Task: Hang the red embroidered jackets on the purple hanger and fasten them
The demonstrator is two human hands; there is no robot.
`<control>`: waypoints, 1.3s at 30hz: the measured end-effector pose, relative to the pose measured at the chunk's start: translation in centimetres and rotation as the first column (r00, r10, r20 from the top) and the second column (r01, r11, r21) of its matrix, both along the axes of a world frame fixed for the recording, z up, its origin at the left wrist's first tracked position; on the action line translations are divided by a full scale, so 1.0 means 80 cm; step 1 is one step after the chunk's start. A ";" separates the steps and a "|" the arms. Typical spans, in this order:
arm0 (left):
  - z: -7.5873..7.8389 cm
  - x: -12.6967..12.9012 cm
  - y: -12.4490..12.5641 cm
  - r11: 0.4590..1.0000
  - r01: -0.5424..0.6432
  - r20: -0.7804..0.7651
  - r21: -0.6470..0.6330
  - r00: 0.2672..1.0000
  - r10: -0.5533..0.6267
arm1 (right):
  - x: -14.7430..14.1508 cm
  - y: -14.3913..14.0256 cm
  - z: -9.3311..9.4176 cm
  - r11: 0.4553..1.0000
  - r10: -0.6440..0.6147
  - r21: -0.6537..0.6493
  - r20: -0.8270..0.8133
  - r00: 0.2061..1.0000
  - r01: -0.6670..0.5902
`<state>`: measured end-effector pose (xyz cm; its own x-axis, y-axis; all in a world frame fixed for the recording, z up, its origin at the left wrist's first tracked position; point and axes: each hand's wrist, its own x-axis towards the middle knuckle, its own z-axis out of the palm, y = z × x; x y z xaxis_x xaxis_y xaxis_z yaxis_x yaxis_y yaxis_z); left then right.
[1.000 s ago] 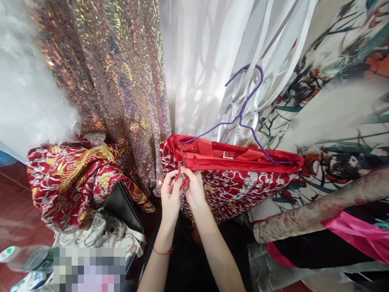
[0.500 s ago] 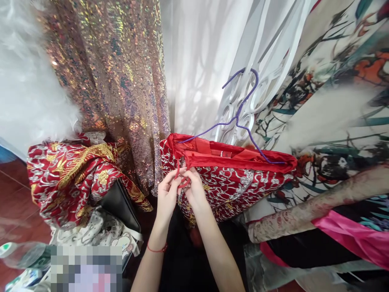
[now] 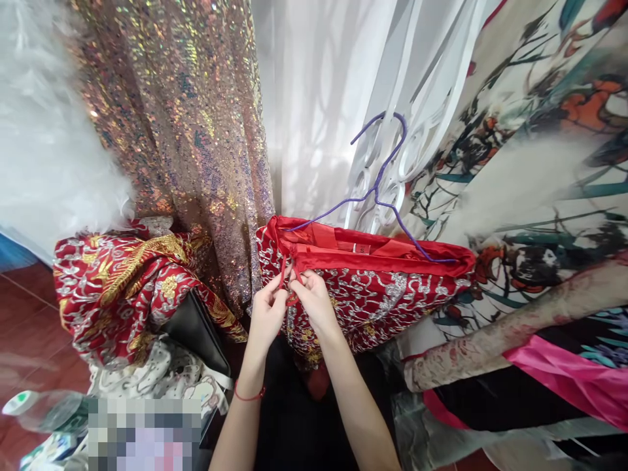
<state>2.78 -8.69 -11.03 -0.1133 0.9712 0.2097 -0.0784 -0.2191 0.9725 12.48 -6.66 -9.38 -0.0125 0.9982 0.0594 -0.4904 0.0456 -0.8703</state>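
Observation:
A red garment [image 3: 363,301] with silver and gold embroidery hangs in front of me, its red satin waistband lying open at the top. Inside the band sits a purple wire hanger [image 3: 377,183], its hook pointing up. At the band's left end, red tie strings [image 3: 290,297] hang down. My left hand [image 3: 269,304] pinches one of them. Facing it, my right hand [image 3: 310,294] grips the other string, and a red loop shows between the hands. The exact finger hold is partly hidden.
To the left, another red embroidered garment [image 3: 122,294] lies heaped beside a black bag [image 3: 196,333]. A plastic bottle [image 3: 49,411] is at lower left. Behind hangs a sequined cloth [image 3: 186,131]. A rolled fabric [image 3: 515,327] and floral cloth [image 3: 540,150] fill the right.
My hands have moved slightly apart, drawing the strings into two separate strands below the waistband. The view has shifted a little; the garment and hanger hang much the same.

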 end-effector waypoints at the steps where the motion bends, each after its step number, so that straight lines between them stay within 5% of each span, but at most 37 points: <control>1: -0.003 0.000 0.001 1.000 -0.005 -0.031 0.009 0.999 0.005 | -0.001 -0.002 0.000 1.000 -0.007 0.012 -0.015 1.000 0.007; 7: -0.010 0.008 0.001 1.000 0.005 -0.087 0.024 0.996 -0.003 | 0.007 -0.005 -0.002 0.989 -0.137 0.032 -0.136 0.981 0.143; 14: 0.002 0.019 -0.006 0.992 -0.069 0.066 0.105 0.996 0.062 | 0.016 0.012 -0.004 0.992 0.051 -0.097 -0.292 0.955 -0.083; 24: 0.004 0.006 0.003 0.977 -0.097 -0.226 0.190 0.964 0.140 | 0.015 0.012 0.001 0.982 0.105 -0.119 -0.303 0.947 -0.147; 32: -0.009 0.008 0.004 0.991 -0.061 -0.159 0.119 0.984 0.080 | 0.032 0.007 -0.003 0.978 0.210 -0.014 0.014 0.977 -0.210; 39: 0.014 -0.015 0.014 0.987 -0.007 0.080 0.163 0.997 -0.006 | 0.052 0.003 -0.001 0.981 0.151 0.089 0.214 0.965 -0.173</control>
<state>1.55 -7.59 -9.92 -0.1365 0.9247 0.3554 -0.1546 -0.3742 0.9144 16.65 -6.40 -9.45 -0.1967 0.9698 0.1440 -0.3104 0.0778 -0.9474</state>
